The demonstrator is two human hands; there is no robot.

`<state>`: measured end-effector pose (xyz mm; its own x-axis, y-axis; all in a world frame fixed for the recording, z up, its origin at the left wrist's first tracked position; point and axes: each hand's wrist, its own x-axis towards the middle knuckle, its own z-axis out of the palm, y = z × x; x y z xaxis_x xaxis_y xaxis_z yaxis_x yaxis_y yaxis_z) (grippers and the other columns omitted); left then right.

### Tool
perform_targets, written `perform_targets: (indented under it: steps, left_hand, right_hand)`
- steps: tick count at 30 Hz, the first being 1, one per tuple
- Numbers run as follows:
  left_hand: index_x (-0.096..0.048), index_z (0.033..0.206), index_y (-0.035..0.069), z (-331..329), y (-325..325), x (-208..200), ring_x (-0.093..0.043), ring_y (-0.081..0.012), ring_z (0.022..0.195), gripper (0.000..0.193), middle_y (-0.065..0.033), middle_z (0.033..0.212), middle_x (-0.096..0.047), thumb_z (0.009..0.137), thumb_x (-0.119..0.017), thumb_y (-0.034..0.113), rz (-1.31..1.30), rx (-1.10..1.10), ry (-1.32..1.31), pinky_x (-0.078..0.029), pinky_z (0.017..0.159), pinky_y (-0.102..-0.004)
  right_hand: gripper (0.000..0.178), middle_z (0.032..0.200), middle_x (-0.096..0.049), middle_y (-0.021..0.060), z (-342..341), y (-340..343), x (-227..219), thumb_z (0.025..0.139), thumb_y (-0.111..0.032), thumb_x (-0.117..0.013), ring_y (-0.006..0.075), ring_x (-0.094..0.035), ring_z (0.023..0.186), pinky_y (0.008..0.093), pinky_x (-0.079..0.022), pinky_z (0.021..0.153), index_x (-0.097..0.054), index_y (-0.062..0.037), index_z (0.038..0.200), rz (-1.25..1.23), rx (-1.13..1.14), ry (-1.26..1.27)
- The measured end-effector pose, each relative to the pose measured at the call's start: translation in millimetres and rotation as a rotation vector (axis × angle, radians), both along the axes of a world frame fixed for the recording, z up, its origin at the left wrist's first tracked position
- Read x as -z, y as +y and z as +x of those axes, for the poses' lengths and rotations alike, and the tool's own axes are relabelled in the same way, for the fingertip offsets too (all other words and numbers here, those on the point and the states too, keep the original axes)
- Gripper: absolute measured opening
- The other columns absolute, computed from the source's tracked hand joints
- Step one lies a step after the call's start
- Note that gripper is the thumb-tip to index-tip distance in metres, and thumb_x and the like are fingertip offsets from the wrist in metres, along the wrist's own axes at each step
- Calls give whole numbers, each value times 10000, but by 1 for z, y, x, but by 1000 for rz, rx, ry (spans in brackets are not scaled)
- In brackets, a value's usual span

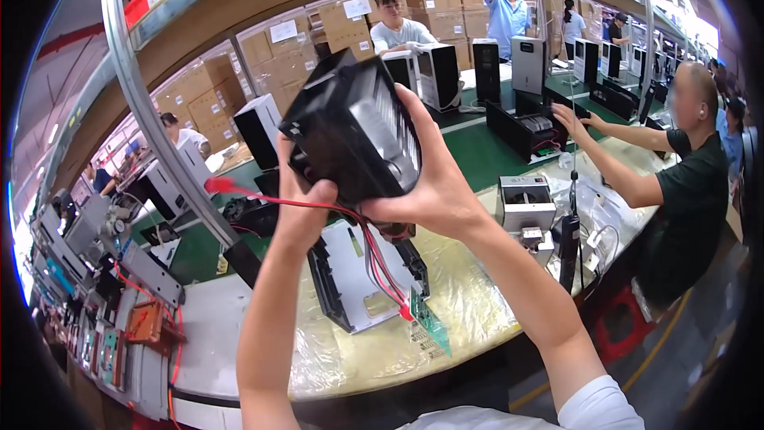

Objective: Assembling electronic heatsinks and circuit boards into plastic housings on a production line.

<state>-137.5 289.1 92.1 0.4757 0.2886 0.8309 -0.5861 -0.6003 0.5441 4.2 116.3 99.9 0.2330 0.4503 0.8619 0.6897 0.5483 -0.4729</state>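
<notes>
Both my hands hold up a black boxy module (pixel 338 139) with a silver finned side, tilted above the bench. My left hand (pixel 302 211) grips its left side and lower edge, thumb in front. The right hand (pixel 438 187) wraps its right side, thumb along the bottom edge. From the module's underside, red and dark wires (pixel 372 259) run down to a green circuit board (pixel 430 328) hanging near the bench edge. Another red lead stretches left to a red plug (pixel 221 185). Below lies a white panel with a black frame (pixel 330 291).
Yellowish plastic film (pixel 485 306) covers the bench. A white and silver device (pixel 525 203) stands right, beside a black handheld tool (pixel 569 243). A metal post (pixel 151 111) rises at left. Beyond runs a green conveyor (pixel 477 155) with several units. At right, a co-worker (pixel 688 167) handles a black unit.
</notes>
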Motion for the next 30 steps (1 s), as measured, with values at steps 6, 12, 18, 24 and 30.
perform_targets:
  steps: [6,12,18,24,30]
  left_hand:
    - [-421,1324,-36,-54,-91,54,-492,-228,1240,433,-148,1342,-471,938,-609,26,-242,-660,-378,-398,1076,-361]
    - [-432,1150,37,5,-142,127,-380,-398,1308,661,-221,1349,-343,699,-902,144,174,-1078,-31,-386,1048,-496]
    - [-577,1034,1,-1,-123,147,-566,-361,1100,392,-194,1176,-537,717,-804,-40,136,-1059,-167,-484,955,-436]
    - [-571,1123,-9,-13,-153,147,-551,-370,1128,477,-205,1228,-522,719,-823,6,135,-1046,-58,-483,942,-441]
    - [-508,1176,6,5,-156,154,-509,-357,1146,626,-196,1225,-478,692,-896,88,27,-1102,-44,-444,962,-451]
  right_hand:
    - [1114,1348,-415,226,-3,-26,-28,528,-280,-924,418,-425,1250,523,-339,1057,-398,-245,1509,152,678,-341]
    - [1072,1337,-430,217,-11,-31,-35,525,-300,-934,408,-435,1248,495,-353,1033,-454,-244,1482,211,745,-449]
    - [1067,1333,-464,193,-4,-45,-38,513,-265,-936,391,-445,1271,486,-358,1045,-472,-232,1474,215,733,-484]
    - [1041,1307,-483,178,-3,-52,-40,520,-259,-927,381,-454,1262,489,-361,1043,-478,-226,1459,141,686,-477]
    - [1041,1315,-405,236,-10,-41,-35,519,-328,-911,424,-414,1236,509,-360,1004,-465,-276,1458,157,672,-471]
